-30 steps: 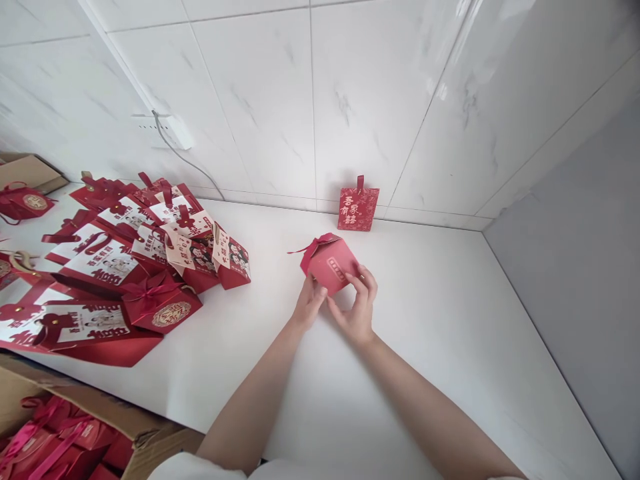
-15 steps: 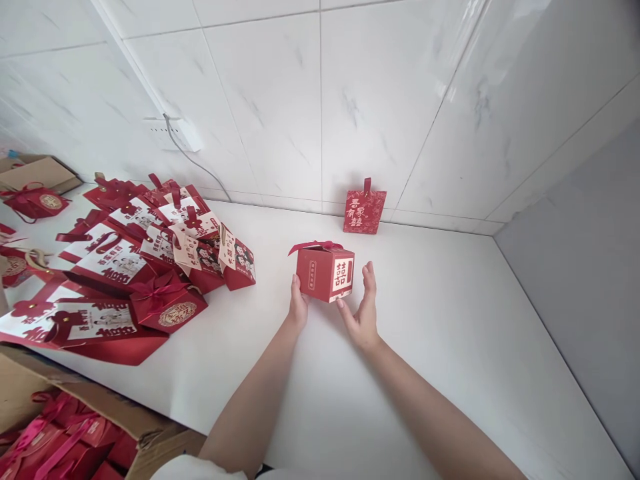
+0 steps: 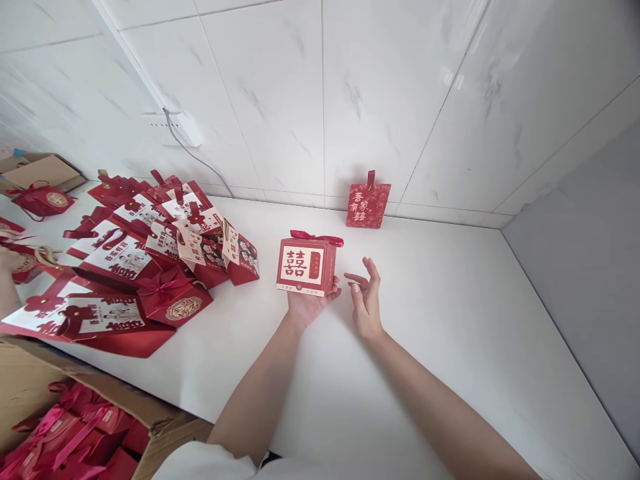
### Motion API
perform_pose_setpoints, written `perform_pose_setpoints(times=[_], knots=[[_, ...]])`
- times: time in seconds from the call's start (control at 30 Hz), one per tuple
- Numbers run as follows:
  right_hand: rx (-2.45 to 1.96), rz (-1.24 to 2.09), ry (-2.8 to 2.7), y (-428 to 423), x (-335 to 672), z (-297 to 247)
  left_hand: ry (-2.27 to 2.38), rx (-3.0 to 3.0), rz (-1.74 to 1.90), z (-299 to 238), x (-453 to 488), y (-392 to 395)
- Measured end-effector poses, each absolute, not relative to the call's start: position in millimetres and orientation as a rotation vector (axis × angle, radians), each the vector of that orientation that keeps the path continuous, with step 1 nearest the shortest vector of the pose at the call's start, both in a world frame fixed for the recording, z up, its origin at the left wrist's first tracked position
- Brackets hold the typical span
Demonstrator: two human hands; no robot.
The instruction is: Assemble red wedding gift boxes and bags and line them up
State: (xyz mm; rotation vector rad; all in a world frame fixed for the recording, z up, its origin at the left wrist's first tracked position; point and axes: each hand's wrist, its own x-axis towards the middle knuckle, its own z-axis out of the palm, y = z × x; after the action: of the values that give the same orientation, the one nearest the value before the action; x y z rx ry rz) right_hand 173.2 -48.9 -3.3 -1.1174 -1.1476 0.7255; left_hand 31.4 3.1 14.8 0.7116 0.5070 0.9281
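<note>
A red gift box [image 3: 306, 267] with a cream front panel and a ribbon bow on top rests on my left hand [image 3: 306, 309]. That hand supports it from below and behind, with its fingertips showing at the box's right lower edge. My right hand [image 3: 367, 301] is just to the right, apart from the box, its fingers spread and partly bent with nothing in them. Behind the hands, a flat red gift bag [image 3: 369, 205] with a ribbon loop stands against the tiled wall.
Several red and white gift boxes [image 3: 117, 257] crowd the left of the white table [image 3: 450, 320]. At lower left, a cardboard carton [image 3: 165, 430] holds more red boxes with pink ribbons. Another person's hand [image 3: 7, 273] is at the left edge. A cable [image 3: 200, 162] hangs from a wall socket.
The gift box has turned so its cream panel faces me, and it now sits on my left hand. My right hand has come away from it.
</note>
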Motion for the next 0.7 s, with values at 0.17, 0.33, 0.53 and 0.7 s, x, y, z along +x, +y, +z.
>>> perform_pose_setpoints(times=[0.17,0.33,0.53,0.7], knots=[[-1.143,0.744,-1.118,-47.5,172.8,-6.4,0.453,0.647,0.943,16.0,29.3,5.8],[-1.182,0.8,-1.154,-45.9,173.5,-7.1,0.404,0.553,0.965,20.9,25.1,9.5],[-1.239,0.967,-1.206,-40.1,178.0,-16.0,0.394,0.537,0.976,17.8,23.2,11.0],[-1.231,1.009,-1.135,-37.4,181.4,-22.1,0.384,0.542,1.03,17.7,23.5,10.7]])
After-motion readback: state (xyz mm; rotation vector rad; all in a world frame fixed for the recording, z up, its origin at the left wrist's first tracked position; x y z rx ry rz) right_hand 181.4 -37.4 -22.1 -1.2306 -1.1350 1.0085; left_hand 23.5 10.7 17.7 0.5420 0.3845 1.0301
